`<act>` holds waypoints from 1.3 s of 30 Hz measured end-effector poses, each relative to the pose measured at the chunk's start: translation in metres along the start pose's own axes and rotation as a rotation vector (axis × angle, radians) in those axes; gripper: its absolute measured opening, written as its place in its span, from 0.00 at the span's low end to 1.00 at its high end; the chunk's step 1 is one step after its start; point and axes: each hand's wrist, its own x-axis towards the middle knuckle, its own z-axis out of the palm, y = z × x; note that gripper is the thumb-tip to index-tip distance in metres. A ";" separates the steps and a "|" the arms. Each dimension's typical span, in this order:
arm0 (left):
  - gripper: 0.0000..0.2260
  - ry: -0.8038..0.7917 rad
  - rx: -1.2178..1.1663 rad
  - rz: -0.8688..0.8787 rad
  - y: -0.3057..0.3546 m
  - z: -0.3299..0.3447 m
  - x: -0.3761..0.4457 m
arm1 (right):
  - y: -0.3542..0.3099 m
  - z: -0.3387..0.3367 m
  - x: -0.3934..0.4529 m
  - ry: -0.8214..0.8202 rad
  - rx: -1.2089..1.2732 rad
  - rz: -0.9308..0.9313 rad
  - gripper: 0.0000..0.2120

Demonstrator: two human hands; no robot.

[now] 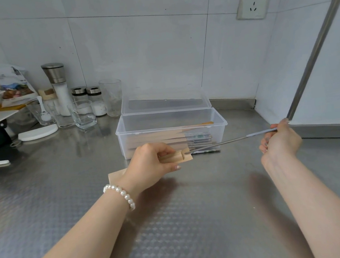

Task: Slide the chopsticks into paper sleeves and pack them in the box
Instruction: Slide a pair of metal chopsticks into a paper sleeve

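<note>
Over a steel worktop (196, 221), the left hand (151, 165) grips a brown paper sleeve (178, 157), fingers curled round its open end. The right hand (281, 142) pinches the patterned end of a metal chopstick pair (219, 143), whose tips touch the sleeve's mouth. Just behind stands a clear plastic box (171, 126), lid open, holding sleeved chopsticks (157, 140). More chopsticks (206, 151) lie in front of it.

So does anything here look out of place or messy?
One loose chopstick lies on the counter in front of the clear box, outside it and unsleeved. Otherwise nothing stands out.
</note>
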 end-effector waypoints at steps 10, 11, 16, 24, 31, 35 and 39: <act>0.13 0.001 -0.017 -0.001 0.000 0.001 0.001 | 0.014 0.001 -0.005 -0.261 -0.104 0.068 0.17; 0.13 0.001 -0.029 -0.004 0.000 0.001 0.001 | 0.015 0.001 -0.007 -0.301 -0.119 0.093 0.17; 0.14 0.009 -0.053 -0.009 -0.001 0.001 0.001 | 0.021 0.005 -0.021 -0.559 -0.265 0.213 0.13; 0.14 0.015 -0.053 -0.015 0.001 0.000 0.000 | 0.026 0.007 -0.037 -0.837 -0.444 0.193 0.11; 0.15 0.005 -0.062 -0.017 0.000 0.001 0.001 | 0.029 0.007 -0.045 -0.930 -0.531 0.188 0.09; 0.14 -0.010 -0.064 -0.011 0.000 0.001 0.001 | 0.030 0.007 -0.048 -0.936 -0.558 0.211 0.08; 0.13 -0.016 -0.065 -0.014 0.001 0.001 0.001 | 0.029 0.007 -0.048 -0.932 -0.577 0.190 0.14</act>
